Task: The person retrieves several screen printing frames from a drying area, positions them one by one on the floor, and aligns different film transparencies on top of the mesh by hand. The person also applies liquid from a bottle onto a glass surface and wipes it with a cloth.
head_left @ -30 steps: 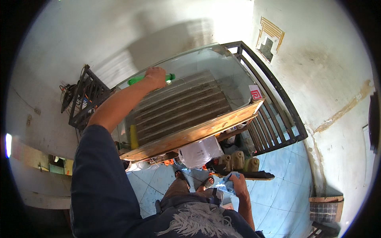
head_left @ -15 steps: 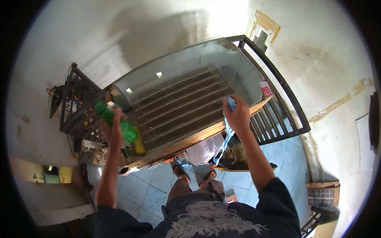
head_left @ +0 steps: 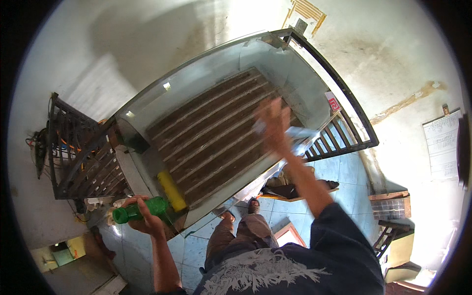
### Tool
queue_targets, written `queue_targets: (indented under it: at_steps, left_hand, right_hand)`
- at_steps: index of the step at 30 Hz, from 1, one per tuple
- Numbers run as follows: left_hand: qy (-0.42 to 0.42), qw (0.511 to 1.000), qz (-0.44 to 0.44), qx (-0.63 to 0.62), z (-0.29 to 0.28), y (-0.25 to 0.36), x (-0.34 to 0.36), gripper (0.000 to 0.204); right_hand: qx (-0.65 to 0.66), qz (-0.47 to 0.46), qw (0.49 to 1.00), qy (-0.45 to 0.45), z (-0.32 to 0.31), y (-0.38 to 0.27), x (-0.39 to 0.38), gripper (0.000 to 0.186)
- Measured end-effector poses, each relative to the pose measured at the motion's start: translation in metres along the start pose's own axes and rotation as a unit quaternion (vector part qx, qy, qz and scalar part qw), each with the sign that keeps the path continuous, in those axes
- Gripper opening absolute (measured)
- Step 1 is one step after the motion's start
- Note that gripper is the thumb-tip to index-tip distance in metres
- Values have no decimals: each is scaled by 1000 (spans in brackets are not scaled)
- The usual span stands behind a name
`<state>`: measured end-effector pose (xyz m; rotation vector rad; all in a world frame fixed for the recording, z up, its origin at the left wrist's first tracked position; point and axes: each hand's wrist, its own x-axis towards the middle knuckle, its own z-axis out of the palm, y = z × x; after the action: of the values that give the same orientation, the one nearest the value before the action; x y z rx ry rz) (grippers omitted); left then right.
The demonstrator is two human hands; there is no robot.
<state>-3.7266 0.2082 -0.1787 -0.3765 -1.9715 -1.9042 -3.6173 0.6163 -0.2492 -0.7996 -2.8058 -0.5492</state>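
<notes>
My left hand (head_left: 150, 221) is wrapped round a green plastic bottle (head_left: 129, 213), held nearly level at the near left corner of a glass-sided case (head_left: 204, 64). The bottle's open-looking neck points left. Over the case, my right hand (head_left: 273, 123) is smeared by motion. A light blue cloth (head_left: 302, 132) trails from it toward the right side. Brown slats (head_left: 216, 128) show through the glass beneath that hand. Close to the bottle, a yellow block-like thing (head_left: 172, 191) stands at the left end of the slats.
Dark slatted frames flank the case at left (head_left: 81, 152) and right (head_left: 344, 130). A low shelf with dark items (head_left: 295, 189) sits below its near edge. Blue floor tiles (head_left: 349, 182) lie around my feet. Papers hang on the right wall (head_left: 442, 142).
My left hand has lowered the bottle toward me, tipping it nearly level. My right hand has swung left and up over the glass with the cloth. The view has also shifted and turned.
</notes>
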Motion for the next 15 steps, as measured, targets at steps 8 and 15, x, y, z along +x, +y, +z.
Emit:
queue_targets:
  at_steps: [8,15]
  left_hand:
    - [-32,999,35,-12,-2,-9,-1,15]
    - [9,999,-3,42,3,-12,-21,21]
  right_hand:
    - [-96,34,992,-73,13,106,53,54]
    - [353,-211,911,-9,-76,-110,-2,71]
